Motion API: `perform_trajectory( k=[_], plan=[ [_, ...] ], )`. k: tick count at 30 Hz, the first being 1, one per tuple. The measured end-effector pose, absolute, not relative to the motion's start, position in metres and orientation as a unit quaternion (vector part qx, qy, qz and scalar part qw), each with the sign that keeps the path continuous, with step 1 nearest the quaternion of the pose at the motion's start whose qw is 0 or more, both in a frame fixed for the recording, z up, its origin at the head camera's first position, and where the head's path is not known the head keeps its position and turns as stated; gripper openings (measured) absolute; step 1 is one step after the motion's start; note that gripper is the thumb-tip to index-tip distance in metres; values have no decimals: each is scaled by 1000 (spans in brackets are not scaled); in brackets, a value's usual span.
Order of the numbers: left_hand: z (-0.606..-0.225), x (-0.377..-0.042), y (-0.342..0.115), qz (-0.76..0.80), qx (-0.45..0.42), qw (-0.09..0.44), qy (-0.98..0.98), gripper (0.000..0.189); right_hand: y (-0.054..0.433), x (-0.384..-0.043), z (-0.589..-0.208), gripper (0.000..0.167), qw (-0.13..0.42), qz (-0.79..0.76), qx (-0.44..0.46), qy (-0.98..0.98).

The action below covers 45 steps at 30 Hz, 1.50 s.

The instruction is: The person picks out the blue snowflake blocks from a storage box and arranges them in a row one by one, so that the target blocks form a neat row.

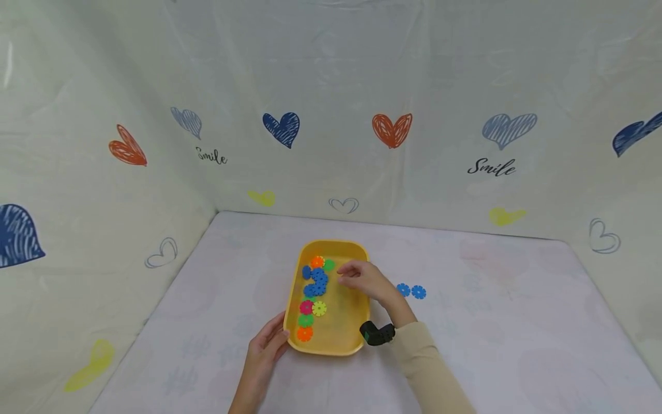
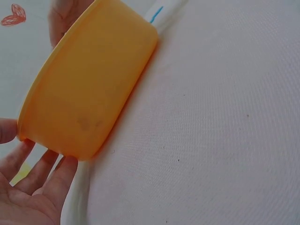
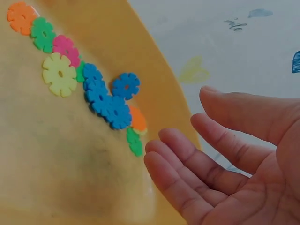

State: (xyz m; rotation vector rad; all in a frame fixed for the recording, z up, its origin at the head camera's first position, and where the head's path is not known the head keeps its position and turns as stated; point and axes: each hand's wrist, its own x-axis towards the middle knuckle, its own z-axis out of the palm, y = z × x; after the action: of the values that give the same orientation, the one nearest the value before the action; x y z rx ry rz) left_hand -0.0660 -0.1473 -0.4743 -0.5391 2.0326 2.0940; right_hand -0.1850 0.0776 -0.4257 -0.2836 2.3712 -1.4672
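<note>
White sheets (image 1: pixel 331 69) hang at the back and sides, with red, blue and yellow hearts (image 1: pixel 392 131) on them and the word "Smile" (image 1: pixel 492 167). In front is a pale table (image 1: pixel 491 345), and on it sits a yellow tray (image 1: pixel 341 328). The left hand (image 1: pixel 266 345) holds the tray at its near left corner, with the thumb at the rim and the fingers bent against the outside wall. The right hand (image 1: pixel 366 280) is over the right part of the tray, its fingers softly bent and its thumb held apart from them. A black wrist camera (image 1: pixel 376 333) sits by the cuff of the tan sleeve (image 1: pixel 434 368) on that arm. Notched flower discs lie along the left side inside the tray. Nearest the person is an orange disc (image 1: pixel 304 333), then a green disc (image 1: pixel 306 320), then a pink disc (image 1: pixel 307 307) with a pale yellow disc (image 1: pixel 319 309) next to it. Past those is a heap of blue discs (image 1: pixel 319 282). One more blue disc (image 1: pixel 307 272) is just beside the heap, closer to the wall. At the far end are another orange disc (image 1: pixel 318 262) and another green disc (image 1: pixel 329 265). Two blue discs (image 1: pixel 419 292) lie side by side on the table, right of the tray.
</note>
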Motion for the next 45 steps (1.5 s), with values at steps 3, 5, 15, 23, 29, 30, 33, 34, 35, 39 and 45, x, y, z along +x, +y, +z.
perform_trajectory(
  k=[3,5,15,23,29,30,33,34,35,39,45],
  plan=[
    [-475,-67,-147,700,-185,89,684,52,74,-188,-429,28,169,-516,-106,833],
    [-475,-67,-147,698,-189,90,685,51,72,-190,-430,25,170,-512,-102,836],
    [-474,-67,-146,700,-183,90,684,53,60,-202,-441,25,196,-506,-137,829],
    [-473,-67,-146,697,-190,91,686,54,48,-203,-451,24,223,-490,-109,835],
    [-473,-69,-146,698,-194,92,683,53,43,-203,-456,22,222,-495,-91,835],
    [-473,-69,-146,698,-194,92,683,53,43,-203,-456,22,223,-495,-88,835],
    [-473,-68,-146,700,-188,92,683,54,41,-203,-458,22,225,-495,-79,836],
    [-473,-68,-146,700,-186,92,683,55,40,-204,-459,22,225,-494,-76,836],
    [-474,-68,-146,700,-184,93,684,55,39,-204,-460,22,224,-494,-73,837],
    [-475,-68,-147,696,-191,93,686,54,35,-205,-466,22,221,-490,-80,839],
    [-475,-68,-148,695,-197,91,685,53,32,-206,-468,24,215,-474,-107,847]
  ],
)
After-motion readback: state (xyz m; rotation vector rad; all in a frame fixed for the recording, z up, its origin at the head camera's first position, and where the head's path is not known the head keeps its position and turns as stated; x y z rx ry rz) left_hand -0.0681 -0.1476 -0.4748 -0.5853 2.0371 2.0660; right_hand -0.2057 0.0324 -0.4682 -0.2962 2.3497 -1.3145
